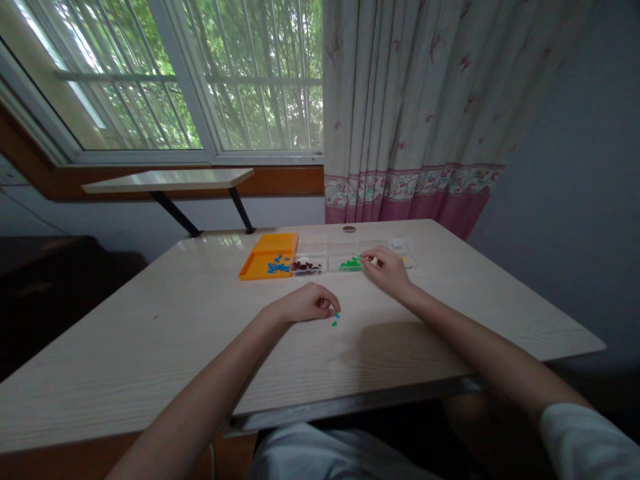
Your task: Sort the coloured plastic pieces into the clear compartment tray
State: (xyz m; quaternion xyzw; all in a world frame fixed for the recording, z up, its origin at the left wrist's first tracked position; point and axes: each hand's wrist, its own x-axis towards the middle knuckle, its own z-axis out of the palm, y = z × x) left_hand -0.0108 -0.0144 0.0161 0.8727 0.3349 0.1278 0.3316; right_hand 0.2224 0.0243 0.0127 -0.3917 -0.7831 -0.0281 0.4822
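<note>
My left hand (309, 303) rests on the pale wooden table (200, 333), fingers curled and pinched beside a few tiny blue and green beads (335, 319). My right hand (387, 267) reaches further out, fingertips pinched over a clear compartment box (360, 250), next to the green beads (351, 265) in it. What each pinch holds is too small to make out. Dark red beads (306, 267) fill a neighbouring compartment. An orange lid (270, 255) with blue beads (279, 266) lies left of the box.
A window with bars and a narrow shelf (170, 179) stand behind the table. A flowered curtain (410, 113) hangs at the right. A small dark round thing (349, 229) sits near the far table edge. Dark furniture (45, 287) stands at the left.
</note>
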